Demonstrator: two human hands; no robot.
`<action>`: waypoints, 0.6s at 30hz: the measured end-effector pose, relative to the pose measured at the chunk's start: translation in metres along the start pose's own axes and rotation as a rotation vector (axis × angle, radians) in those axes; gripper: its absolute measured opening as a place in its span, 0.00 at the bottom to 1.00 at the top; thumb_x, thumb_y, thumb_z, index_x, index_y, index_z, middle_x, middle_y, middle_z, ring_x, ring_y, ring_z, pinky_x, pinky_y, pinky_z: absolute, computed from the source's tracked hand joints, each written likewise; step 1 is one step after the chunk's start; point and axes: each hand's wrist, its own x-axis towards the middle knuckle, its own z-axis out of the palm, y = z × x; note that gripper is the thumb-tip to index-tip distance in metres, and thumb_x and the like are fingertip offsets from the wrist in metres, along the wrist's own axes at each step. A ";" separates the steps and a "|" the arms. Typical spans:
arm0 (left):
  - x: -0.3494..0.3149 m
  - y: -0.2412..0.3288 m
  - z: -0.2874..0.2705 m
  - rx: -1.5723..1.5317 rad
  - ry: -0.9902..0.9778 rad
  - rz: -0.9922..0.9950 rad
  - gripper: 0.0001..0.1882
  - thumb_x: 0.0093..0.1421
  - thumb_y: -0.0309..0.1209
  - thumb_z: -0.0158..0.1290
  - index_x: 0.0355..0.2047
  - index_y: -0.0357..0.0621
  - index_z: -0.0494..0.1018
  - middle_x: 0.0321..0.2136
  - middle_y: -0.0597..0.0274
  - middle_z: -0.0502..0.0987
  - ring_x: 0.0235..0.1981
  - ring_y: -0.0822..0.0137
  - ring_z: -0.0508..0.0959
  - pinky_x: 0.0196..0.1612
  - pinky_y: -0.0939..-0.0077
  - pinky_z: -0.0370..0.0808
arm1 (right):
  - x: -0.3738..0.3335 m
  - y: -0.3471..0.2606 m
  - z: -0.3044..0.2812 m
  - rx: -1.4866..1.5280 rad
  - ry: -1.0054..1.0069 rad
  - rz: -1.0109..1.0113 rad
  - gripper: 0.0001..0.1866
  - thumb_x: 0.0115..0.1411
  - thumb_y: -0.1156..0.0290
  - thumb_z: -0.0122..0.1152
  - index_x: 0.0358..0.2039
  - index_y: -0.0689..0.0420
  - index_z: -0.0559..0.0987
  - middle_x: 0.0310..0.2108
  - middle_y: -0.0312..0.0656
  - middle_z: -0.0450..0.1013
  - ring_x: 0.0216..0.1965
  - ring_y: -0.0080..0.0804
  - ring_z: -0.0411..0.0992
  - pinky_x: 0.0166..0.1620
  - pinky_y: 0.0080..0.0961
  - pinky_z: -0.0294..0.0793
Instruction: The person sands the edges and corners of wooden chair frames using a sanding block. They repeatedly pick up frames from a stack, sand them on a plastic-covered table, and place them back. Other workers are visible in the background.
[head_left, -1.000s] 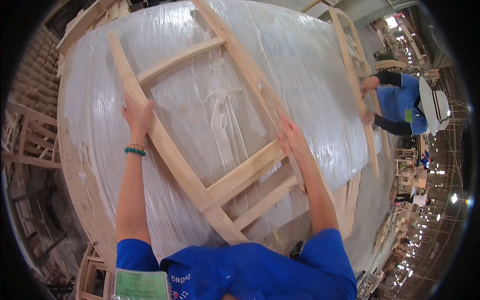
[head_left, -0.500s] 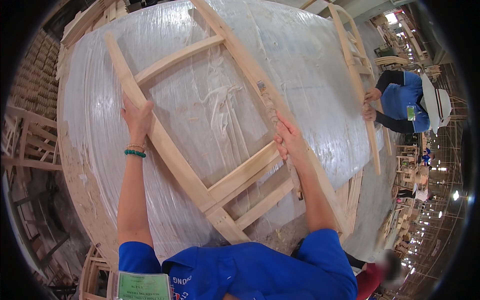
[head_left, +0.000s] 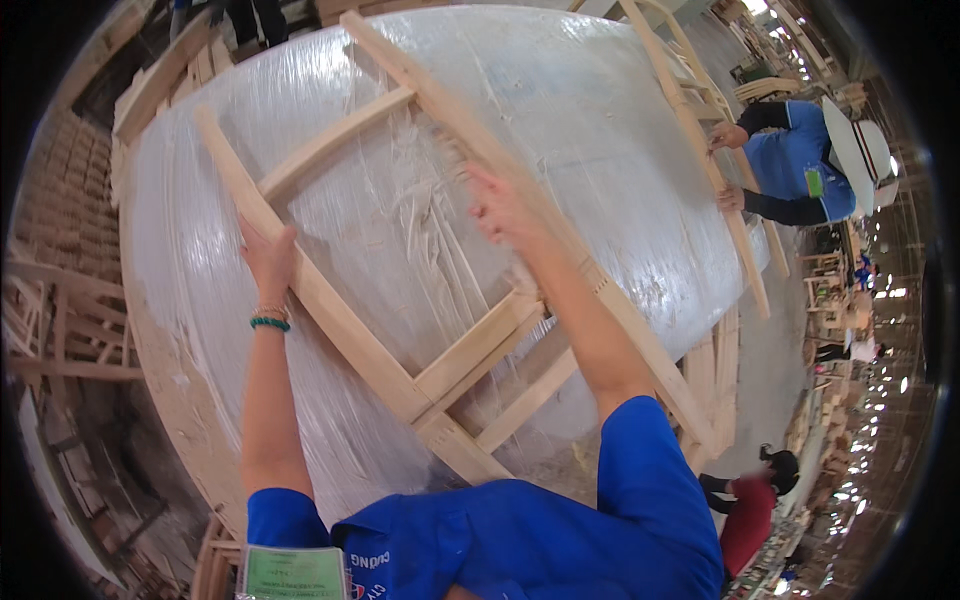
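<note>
A pale wooden frame [head_left: 345,322], built of two long rails joined by crosspieces, lies slanting on a plastic-wrapped surface [head_left: 345,225]. My left hand [head_left: 268,258] grips its left rail, thumb on top and the other fingers partly hidden behind the wood. Closed around a long, thin, worn-looking stick [head_left: 450,148], my right hand [head_left: 503,208] is beside the inner edge of the right rail [head_left: 505,160]. Motion smears the stick and the fingers, and I cannot tell whether the stick touches the wood.
Across the surface, a co-worker in blue with a white hat [head_left: 855,160] handles another wooden frame [head_left: 735,215]. A person in red [head_left: 748,520] is at the lower right. Stacked wooden parts [head_left: 70,185] and chair-like frames [head_left: 70,320] stand at the left.
My right hand and the stick have moved up and left along the right rail. The frame sits slightly differently in view. My left hand keeps its hold. The co-worker's hands have moved apart.
</note>
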 end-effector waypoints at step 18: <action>-0.275 0.089 0.016 -0.325 -0.014 -0.222 0.46 0.60 0.41 0.51 0.67 0.34 0.37 0.69 0.47 0.38 0.70 0.55 0.39 0.69 0.64 0.36 | -0.386 0.025 -0.033 0.341 0.777 0.041 0.29 0.66 0.75 0.41 0.67 0.52 0.52 0.16 0.31 0.56 0.09 0.15 0.50 0.10 0.14 0.52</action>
